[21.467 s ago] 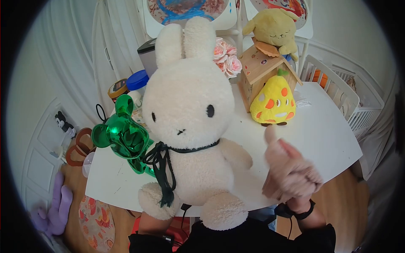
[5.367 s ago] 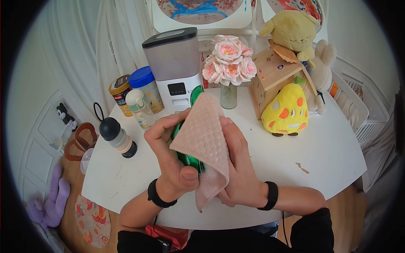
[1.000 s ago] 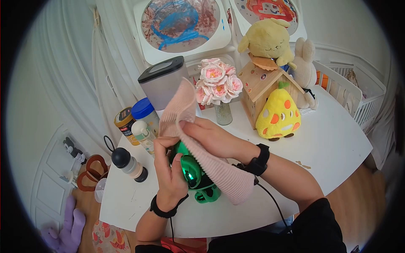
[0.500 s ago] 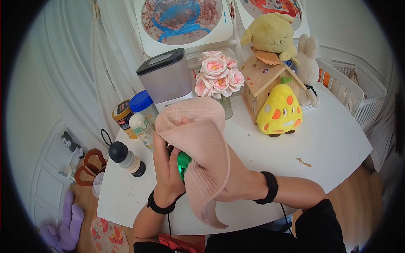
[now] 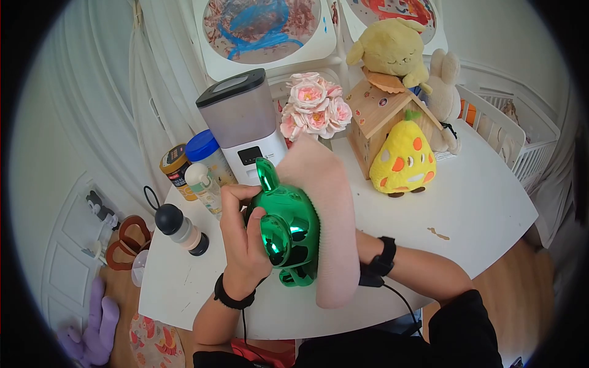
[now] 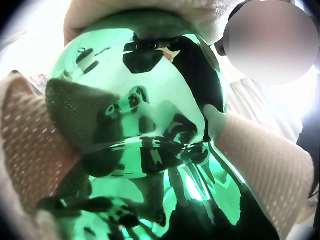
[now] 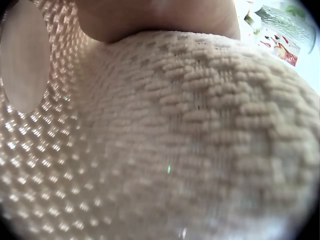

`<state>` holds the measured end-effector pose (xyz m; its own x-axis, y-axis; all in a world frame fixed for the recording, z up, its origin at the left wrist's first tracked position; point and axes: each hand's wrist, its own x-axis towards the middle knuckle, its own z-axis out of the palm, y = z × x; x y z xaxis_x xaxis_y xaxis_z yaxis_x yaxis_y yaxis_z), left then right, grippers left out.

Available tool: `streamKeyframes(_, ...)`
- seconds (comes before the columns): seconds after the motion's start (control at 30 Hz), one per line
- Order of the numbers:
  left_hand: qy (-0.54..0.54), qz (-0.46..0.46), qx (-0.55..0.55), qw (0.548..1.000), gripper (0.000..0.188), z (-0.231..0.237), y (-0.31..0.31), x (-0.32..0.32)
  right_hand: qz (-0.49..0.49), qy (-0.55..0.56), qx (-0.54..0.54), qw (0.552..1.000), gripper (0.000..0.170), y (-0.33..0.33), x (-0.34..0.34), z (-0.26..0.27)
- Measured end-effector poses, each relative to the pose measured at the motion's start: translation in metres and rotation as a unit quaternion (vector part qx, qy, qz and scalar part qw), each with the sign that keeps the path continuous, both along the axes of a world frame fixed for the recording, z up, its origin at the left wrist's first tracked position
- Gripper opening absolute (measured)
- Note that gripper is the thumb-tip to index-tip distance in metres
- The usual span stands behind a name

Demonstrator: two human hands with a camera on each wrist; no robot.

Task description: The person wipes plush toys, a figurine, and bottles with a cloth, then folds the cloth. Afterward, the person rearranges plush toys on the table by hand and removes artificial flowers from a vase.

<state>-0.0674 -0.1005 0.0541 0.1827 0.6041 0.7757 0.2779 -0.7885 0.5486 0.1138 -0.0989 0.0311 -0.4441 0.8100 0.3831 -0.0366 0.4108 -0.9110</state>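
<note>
My left hand [image 5: 243, 242] grips a shiny green bear figure [image 5: 304, 211] by the side of its head, with thumb and fingers round it between the ears. Against the figure's right side stands a pink textured cloth [image 5: 340, 227]. Behind that cloth is my right hand [image 5: 366, 246], its fingers hidden in the head view. In the left wrist view, the figure's glossy body [image 6: 150, 100] has cloth [image 6: 260, 145] on both sides. Close-up cloth [image 7: 200, 125] fills much of the right wrist view, below part of the hand [image 7: 160, 17].
On the white table [image 5: 392, 288] stand a shaker bottle [image 5: 181, 228], a blue-lidded jar [image 5: 208, 153], a dispenser [image 5: 242, 122] and pink flowers [image 5: 316, 104]. A yellow plush [image 5: 405, 159] sits before a wooden house [image 5: 374, 116]. Cables hang from both wrists.
The cloth has moved right off the figure's front, uncovering its head and ears. My right hand has gone behind the cloth, while my left hand has kept its grip.
</note>
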Motion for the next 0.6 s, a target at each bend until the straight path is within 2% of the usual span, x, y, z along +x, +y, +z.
streamKeyframes(0.1, -0.006, -0.006, -0.017, 1.000, 0.023, -0.001, 0.001, 0.000, -0.010, -0.033, 0.069, 0.997, 0.024, -0.052, 0.020, -0.071)
streamKeyframes(0.13, -0.007, -0.008, -0.025, 1.000, 0.022, -0.002, 0.002, -0.001, -0.013, -0.043, 0.093, 0.995, 0.023, -0.051, 0.021, -0.073)
streamKeyframes(0.27, 0.014, 0.008, 0.001, 1.000, 0.022, -0.002, 0.000, 0.000, -0.032, 0.007, 0.108, 0.994, 0.025, -0.074, -0.001, -0.041)
streamKeyframes(0.33, 0.010, 0.009, -0.004, 1.000, 0.023, -0.003, 0.001, -0.001, -0.057, 0.024, 0.272, 0.960, 0.030, -0.057, -0.003, -0.017)
streamKeyframes(0.4, 0.011, 0.008, -0.005, 1.000, 0.023, -0.002, 0.001, -0.002, -0.171, 0.034, 0.345, 0.922, 0.032, -0.028, -0.015, -0.007)
streamKeyframes(0.47, 0.011, 0.008, -0.006, 1.000, 0.023, -0.002, 0.001, -0.001, -0.148, 0.114, 0.157, 0.970, 0.035, -0.023, -0.015, 0.018)
streamKeyframes(0.5, 0.015, 0.021, 0.007, 1.000, 0.023, -0.001, 0.001, 0.000, -0.147, 0.114, 0.156, 0.970, 0.035, -0.011, -0.013, 0.026)
streamKeyframes(0.57, 0.018, 0.034, 0.020, 0.999, 0.023, -0.001, 0.000, 0.001, -0.021, 0.149, -0.060, 0.987, 0.036, 0.010, -0.009, 0.035)
streamKeyframes(0.6, 0.019, 0.044, 0.014, 0.999, 0.023, -0.001, 0.000, 0.002, -0.022, 0.148, -0.059, 0.987, 0.036, 0.014, -0.006, 0.024)
